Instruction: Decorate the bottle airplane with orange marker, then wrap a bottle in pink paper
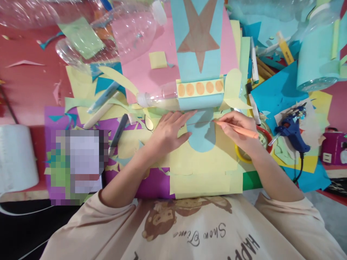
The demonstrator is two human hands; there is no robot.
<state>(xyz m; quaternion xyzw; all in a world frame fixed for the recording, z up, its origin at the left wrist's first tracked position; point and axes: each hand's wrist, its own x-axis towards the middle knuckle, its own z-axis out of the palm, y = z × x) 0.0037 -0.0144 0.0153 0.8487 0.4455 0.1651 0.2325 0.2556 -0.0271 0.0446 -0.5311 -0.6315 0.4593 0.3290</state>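
Note:
My right hand (238, 128) is closed around an orange marker (238, 129), its tip at the right edge of a light blue paper piece (202, 135) with a rounded lower end. A thin line crosses that blue paper near the tip. My left hand (170, 130) lies flat with fingers spread, its fingertips on the left side of the blue paper. Just beyond both hands lies a clear plastic bottle (164, 96) on its side, wrapped in light blue paper. It bears a pale strip with orange ovals (200, 88) and a yellow paper tail (233, 90).
A blue glue gun (292, 131) rests at right beside a roll of tape (264, 139). Light blue paper with a brown star (200, 32) lies beyond the bottle. Clear bottles (130, 32) and a blue-wrapped bottle (318, 50) stand farther back. Paper scraps and markers surround the work.

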